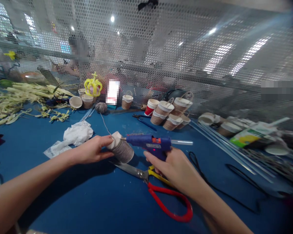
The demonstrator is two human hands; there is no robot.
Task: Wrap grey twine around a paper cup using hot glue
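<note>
My left hand (97, 149) grips a small paper cup (122, 150) by its pale end, with the cup tilted on its side. Grey yarn is wound round most of the cup, and a strand leads back to a yarn ball (101, 107). In my right hand (172, 162) is a blue hot glue gun (148, 143), a clear glue stick poking out of its rear. The nozzle points left and is at the cup's upper edge; whether it touches I cannot tell. Scissors (146, 178) with one red and one yellow handle lie beneath the glue gun, blades towards the cup.
Crumpled white plastic (78, 133) lies beyond my left forearm. Wrapped cups (172, 122) stand stacked at the back, near pliers (144, 118). Clear glue sticks (224, 148) and a black cord (210, 183) lie right. A perforated metal screen (136, 42) closes off the back.
</note>
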